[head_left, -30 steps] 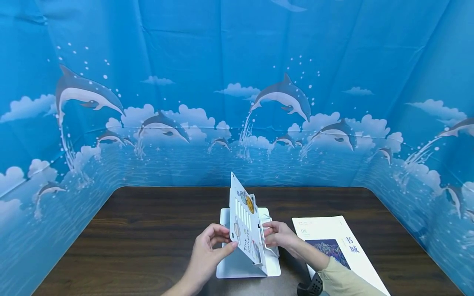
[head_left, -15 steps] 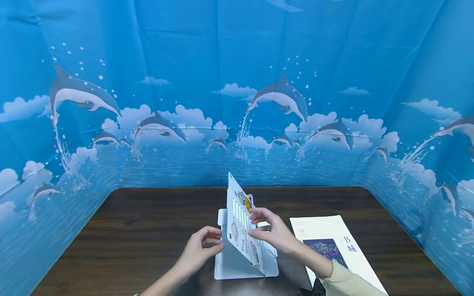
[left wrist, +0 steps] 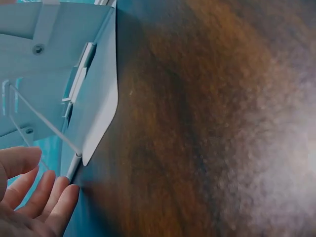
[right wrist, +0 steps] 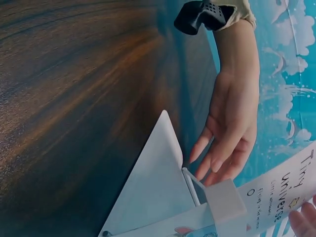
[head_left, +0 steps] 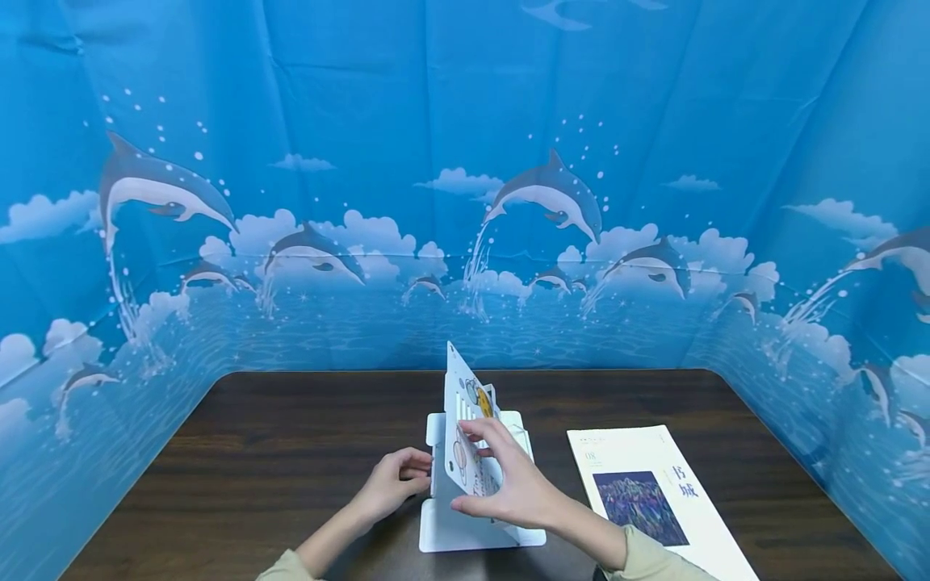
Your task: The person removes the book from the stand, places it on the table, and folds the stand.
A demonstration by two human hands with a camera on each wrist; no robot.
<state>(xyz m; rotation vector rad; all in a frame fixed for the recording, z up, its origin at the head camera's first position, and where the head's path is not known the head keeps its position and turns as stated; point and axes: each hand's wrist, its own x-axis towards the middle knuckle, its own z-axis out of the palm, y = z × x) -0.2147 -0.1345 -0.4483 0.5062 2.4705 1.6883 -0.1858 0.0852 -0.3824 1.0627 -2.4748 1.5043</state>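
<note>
A white book stand [head_left: 475, 532] with a flat base and a raised, tilted panel [head_left: 458, 387] stands in the middle of the table. The panel carries cartoon planets and the words "Tiny universe". At the stand's left side, my left hand [head_left: 395, 484] has its fingertips right at the base edge. The left wrist view shows those fingers [left wrist: 61, 200] beside the end of a thin wire prop [left wrist: 47, 121], thumb apart from them. My right hand [head_left: 512, 488] reaches across the printed face, thumb and fingers spread; its fingertips [right wrist: 303, 222] appear at the lower right in the right wrist view.
A white book [head_left: 697, 516] with a dark picture on its cover lies on the dark wooden table [head_left: 291, 436], right of the stand. A blue dolphin-print curtain [head_left: 392, 161] surrounds the table's back and sides.
My right hand has left the stand's right side and moved left across the panel's front. My left hand has come off the panel's edge and dropped lower, towards the base.
</note>
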